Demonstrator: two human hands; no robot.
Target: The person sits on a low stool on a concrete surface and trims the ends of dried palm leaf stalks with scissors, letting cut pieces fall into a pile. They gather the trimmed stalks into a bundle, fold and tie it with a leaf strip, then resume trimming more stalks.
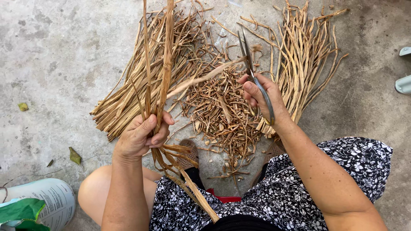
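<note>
Nearest to my view is the black floral dress [299,188] over the knees, with both forearms reaching out from it, and a strip of something red [224,199] shows at its hem.

Largest of all is the bare concrete floor [55,55], which serves as the work surface. On it, to my left, lies a broad fan of long dried stalks [128,94], and on the right a second, neater bundle of stalks [299,64]. The two heaps are well apart, so I judge they are kept separate on purpose. Between them, right in front of the sandalled feet [188,155], sits a heap of short cut scraps [222,115]; its place under the blades suggests that trimmings drop there.

My left hand [141,137] is closed, fingers wrapped tight around a few dried strands [165,64] that stand upright past the top of the frame, their loose ends trailing down across the lap. Held up like that, one pale strand bends across toward the blades.

My right hand [261,96] has thumb and fingers through the loops of the scissors [250,64], clamped on the handles, blades pointing away and slightly parted beside that strand.

Smaller things sit at the edges: a white sack with green wrapping [38,205] at lower left, a pale object [404,83] at the right margin, and a few fallen leaves [75,156].
</note>
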